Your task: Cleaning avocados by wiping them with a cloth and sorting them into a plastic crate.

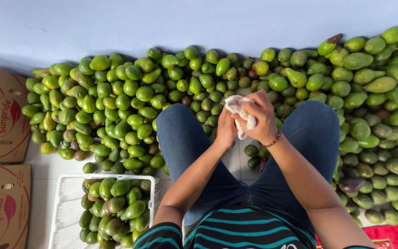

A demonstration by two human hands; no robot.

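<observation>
Fruit sorting room: avocados (116, 106) heaped on floor, cardboard cartons (1, 115)

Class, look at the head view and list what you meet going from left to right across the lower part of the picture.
Two cardboard boxes → white crate of avocados → left hand → white cloth → right hand → red fabric.

Two hands were in view: one left hand (225, 130) and one right hand (260, 117). Beside the white crate (61, 203), one in number, stood two cardboard boxes (1, 115). One white cloth (238, 110) was present. The avocados (116, 106) were too many to count.
</observation>
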